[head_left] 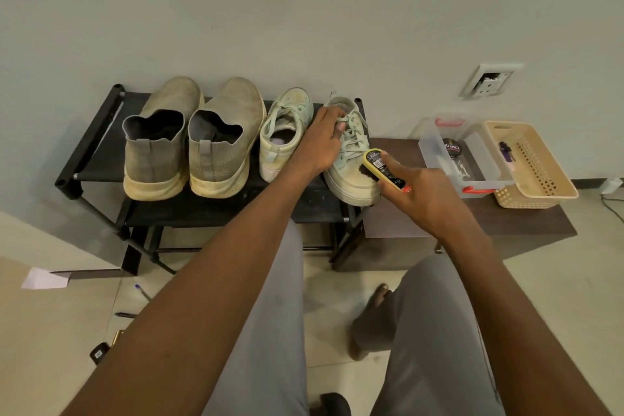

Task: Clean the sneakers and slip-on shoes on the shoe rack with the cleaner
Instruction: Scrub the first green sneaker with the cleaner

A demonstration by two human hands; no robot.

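Note:
On the black shoe rack (101, 132) stand two beige slip-on shoes (158, 142) (224, 142) at the left and two pale lace-up sneakers at the right. My left hand (320, 138) grips the right sneaker (351, 162) across its laces, between it and the left sneaker (287, 132). My right hand (425, 192) holds a yellow and black cleaner applicator (385, 167), and its dark sponge touches the right sneaker's side near the heel.
A low brown table (405, 223) right of the rack carries a clear plastic box (462, 152) with a polish tin and a beige perforated basket (537, 165). A wall socket (489, 79) is above. Pens and paper (45, 279) lie on the floor at left.

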